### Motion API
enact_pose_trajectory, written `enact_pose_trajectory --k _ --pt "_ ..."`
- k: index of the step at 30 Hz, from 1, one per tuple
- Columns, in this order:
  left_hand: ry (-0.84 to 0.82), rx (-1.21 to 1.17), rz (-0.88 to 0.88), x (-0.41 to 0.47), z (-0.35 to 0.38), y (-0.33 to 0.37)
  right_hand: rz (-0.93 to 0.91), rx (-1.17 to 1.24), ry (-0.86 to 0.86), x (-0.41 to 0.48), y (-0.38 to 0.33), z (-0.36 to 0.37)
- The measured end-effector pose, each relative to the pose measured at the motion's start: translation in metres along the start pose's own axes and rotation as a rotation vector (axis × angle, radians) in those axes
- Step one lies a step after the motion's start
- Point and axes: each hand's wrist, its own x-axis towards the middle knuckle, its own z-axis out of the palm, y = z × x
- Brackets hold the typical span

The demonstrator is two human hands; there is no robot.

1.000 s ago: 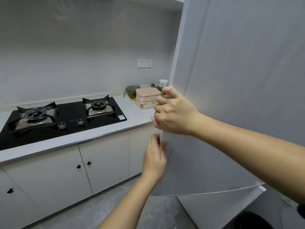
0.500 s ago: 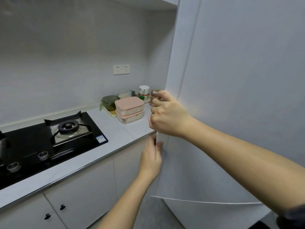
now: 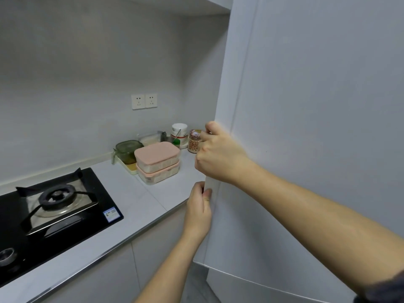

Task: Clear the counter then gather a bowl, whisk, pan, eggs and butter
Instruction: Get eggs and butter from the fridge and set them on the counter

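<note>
The person stands at the tall white fridge door point(image 3: 306, 149) with both hands on its near edge. The right hand point(image 3: 218, 154) is clenched round that edge, fingers curled behind it and knuckles facing out. Just below it, the left hand point(image 3: 200, 211) grips the same edge, thumb on the front face and fingers tucked round the side.

The table point(image 3: 135, 202) lies to the left of both hands, running up to the fridge. Nearest the right hand, just behind its knuckles, stands a lettered jar point(image 3: 193, 143), with a white pot point(image 3: 179, 129) beside it. Further left sit two stacked pink-lidded boxes point(image 3: 157, 162), then a green glass container point(image 3: 127, 150). Well left of the left hand is the black gas hob point(image 3: 54, 206). Two wall sockets point(image 3: 144, 101) sit above the boxes.
</note>
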Motion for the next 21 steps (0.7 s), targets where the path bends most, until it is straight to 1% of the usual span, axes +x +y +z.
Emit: enact_pose_trajectory --k 4,6,9,13,19,21 --pt "-0.013 -0.017 -0.009 0.040 0.022 -0.013 0.019 -0.005 -0.046 0.008 0.015 0.039" --pt "-0.015 -0.015 -0.019 0.048 0.025 -0.017 0.025 -0.006 -0.070 0.010 0.018 0.043" --pt "-0.032 -0.027 -0.037 0.074 0.043 -0.028 0.046 0.022 -0.107 0.015 0.030 0.070" --pt "-0.026 -0.031 -0.054 0.098 0.063 -0.035 0.046 0.044 -0.182 0.017 0.043 0.097" --pt "-0.023 -0.029 -0.039 0.123 0.087 -0.049 0.055 0.039 -0.342 0.016 0.057 0.119" --pt "-0.024 -0.037 -0.037 0.129 0.093 -0.051 0.057 0.028 -0.359 0.015 0.059 0.125"
